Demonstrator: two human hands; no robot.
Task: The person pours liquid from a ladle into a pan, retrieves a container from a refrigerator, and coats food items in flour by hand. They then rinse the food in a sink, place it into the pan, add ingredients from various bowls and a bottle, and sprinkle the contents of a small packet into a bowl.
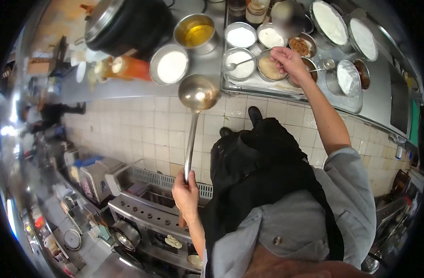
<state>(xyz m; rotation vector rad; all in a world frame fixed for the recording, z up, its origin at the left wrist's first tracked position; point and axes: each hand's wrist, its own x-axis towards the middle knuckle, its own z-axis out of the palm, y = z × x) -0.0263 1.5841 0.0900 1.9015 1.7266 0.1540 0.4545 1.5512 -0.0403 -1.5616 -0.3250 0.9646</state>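
Note:
My left hand (186, 191) is wrapped round the handle of a large steel ladle (190, 134). The ladle's round bowl points away from me, close to the counter edge, with a little residue inside. In my right hand (288, 62) the handle of a small metal spoon (247, 61) is pinched between the fingers. Its tip overlaps a metal bowl of white powder (240, 69) at the front of the tray. Below that hand sits a bowl of pale tan granules (271, 69). Behind it is a bowl of brown flakes (301, 46).
A metal tray (291, 90) bears several seasoning bowls. Left of it stand a pot of yellow oil (193, 34), a bowl of white contents (171, 67), orange bottles (128, 68) and a large black pot (128, 28). A stove (149, 217) lies at lower left, and tiled floor (165, 120) runs between.

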